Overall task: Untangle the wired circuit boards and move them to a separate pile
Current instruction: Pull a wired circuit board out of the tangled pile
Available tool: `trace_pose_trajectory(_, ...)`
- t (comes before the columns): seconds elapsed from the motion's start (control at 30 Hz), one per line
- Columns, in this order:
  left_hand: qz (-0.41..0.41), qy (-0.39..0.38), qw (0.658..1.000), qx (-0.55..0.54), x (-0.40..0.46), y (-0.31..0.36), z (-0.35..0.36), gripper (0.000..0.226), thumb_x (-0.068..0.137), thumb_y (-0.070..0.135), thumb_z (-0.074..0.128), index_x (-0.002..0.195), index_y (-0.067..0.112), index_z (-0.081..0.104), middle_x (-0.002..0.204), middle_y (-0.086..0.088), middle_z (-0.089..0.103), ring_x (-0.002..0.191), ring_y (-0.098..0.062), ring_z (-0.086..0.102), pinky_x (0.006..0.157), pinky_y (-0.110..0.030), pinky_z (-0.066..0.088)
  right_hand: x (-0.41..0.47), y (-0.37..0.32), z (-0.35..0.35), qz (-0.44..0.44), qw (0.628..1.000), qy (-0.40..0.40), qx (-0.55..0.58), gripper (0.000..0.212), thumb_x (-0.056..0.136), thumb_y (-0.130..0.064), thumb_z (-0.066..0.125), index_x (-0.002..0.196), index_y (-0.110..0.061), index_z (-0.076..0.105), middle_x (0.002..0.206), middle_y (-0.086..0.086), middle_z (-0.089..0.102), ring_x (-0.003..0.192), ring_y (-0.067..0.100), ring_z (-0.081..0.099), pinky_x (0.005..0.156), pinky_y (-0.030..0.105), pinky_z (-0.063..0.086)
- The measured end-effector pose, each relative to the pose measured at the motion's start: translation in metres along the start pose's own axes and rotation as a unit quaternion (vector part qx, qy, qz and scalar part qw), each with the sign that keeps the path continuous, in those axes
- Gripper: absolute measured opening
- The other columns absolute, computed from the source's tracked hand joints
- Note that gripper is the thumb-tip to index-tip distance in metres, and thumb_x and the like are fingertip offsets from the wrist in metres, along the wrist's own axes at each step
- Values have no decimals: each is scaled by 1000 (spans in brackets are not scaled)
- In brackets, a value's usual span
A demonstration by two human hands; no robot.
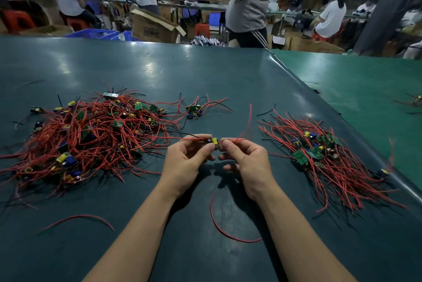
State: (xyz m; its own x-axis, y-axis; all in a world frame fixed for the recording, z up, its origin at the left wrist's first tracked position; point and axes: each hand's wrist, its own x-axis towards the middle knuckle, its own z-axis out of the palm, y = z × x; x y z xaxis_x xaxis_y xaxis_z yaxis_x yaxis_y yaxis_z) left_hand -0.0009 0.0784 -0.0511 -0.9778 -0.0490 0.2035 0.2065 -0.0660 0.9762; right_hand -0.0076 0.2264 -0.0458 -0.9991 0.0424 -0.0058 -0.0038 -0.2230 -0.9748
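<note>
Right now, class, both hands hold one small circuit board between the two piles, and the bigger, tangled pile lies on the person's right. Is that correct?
Not quite. The head view shows the bigger tangled pile on the person's left. Both hands, left hand and right hand, do hold one circuit board between the piles.

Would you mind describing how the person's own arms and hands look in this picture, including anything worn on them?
Both forearms are bare for as far as the view shows them; no sleeve, glove, watch, ring or bracelet is visible. The left hand and the right hand have short, unpainted nails. No markings, tape or cables are attached to either arm.
</note>
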Motion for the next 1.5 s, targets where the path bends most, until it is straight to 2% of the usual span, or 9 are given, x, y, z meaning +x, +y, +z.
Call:
trace_pose_trajectory(0.2, -6, -6, 1000, -25, -1, 1, 2, 20, 86, 2, 69, 106, 0, 68, 82, -6, 76, 69, -16, 70, 69, -22, 57, 2, -1, 2, 6, 999, 48, 21, 9, 89, -15, 69, 84, -8, 73, 72, 2, 72, 55, 7, 61, 42, 19, 45)
trace_pose_trajectory(0.47, -6, -17, 1000, -18, -4, 4, 5, 19, 86, 0, 69, 106, -2, 69, 83, -10, 76, 67, -13, 70, 66, -19, 53, 7, -1, -1, -43, 975, 198, 91, 7, 86, -11, 72, 79, -11, 73, 69, -2, 72, 51, 4, 57, 39, 18, 42)
trace_pose_trajectory(0.63, -13, -33, 999, -12, -5, 6, 5, 19, 86, -1, 69, 105, -1, 69, 83, -10, 76, 67, -14, 70, 65, -19, 54, 13, -2, -7, -36, 958, 239, 157, 9, 88, -3, 68, 93, -10, 70, 61, 3, 69, 42, 6, 47, 37, 18, 38)
trace_pose_trajectory(0.8, -26, -38, 999, -11, -5, 6, 1, 18, 85, 2, 70, 103, 3, 70, 82, -9, 76, 66, -14, 69, 63, -20, 54, 12, 1, -12, -131, 960, 244, -36, 7, 94, -13, 63, 89, -16, 58, 69, 2, 72, 46, 11, 57, 37, 22, 43)
trace_pose_trajectory(0.9, -33, -41, 999, -5, -5, 6, 0, 18, 85, 5, 71, 103, 6, 71, 84, -9, 76, 69, -17, 70, 65, -22, 55, 13, 1, -14, -136, 963, 228, -52, 8, 96, -10, 57, 96, -18, 55, 71, 8, 70, 46, 14, 60, 37, 23, 44)
trace_pose_trajectory(1.0, -30, -37, 999, -9, -5, 6, 0, 18, 85, 4, 71, 103, 7, 71, 84, -8, 77, 69, -16, 70, 66, -20, 54, 16, -1, -17, -131, 964, 230, -23, 10, 99, -10, 50, 99, -17, 57, 65, 8, 70, 41, 15, 58, 34, 22, 42)
trace_pose_trajectory(1.17, -26, -30, 999, -11, -4, 4, 1, 18, 85, -1, 70, 103, 2, 71, 86, -13, 76, 69, -18, 69, 69, -24, 57, 20, 0, -17, -117, 958, 263, 9, 16, 96, -5, 56, 102, -13, 69, 80, 2, 71, 47, 8, 59, 38, 21, 46)
trace_pose_trajectory(1.33, -26, -35, 999, -4, -3, 3, 3, 18, 84, -3, 70, 99, 6, 72, 85, -11, 76, 67, -17, 68, 70, -25, 57, 19, -9, -21, -41, 947, 254, 192, 15, 94, 1, 58, 102, -9, 66, 65, 3, 71, 45, 9, 61, 43, 18, 49)
trace_pose_trajectory(1.5, -27, -39, 999, -2, -3, 0, 2, 19, 84, -1, 72, 99, 9, 72, 86, -9, 77, 68, -19, 69, 70, -25, 58, 20, -13, -25, -14, 940, 261, 221, 19, 100, -7, 49, 89, -4, 64, 54, -1, 65, 41, 6, 56, 40, 15, 44)
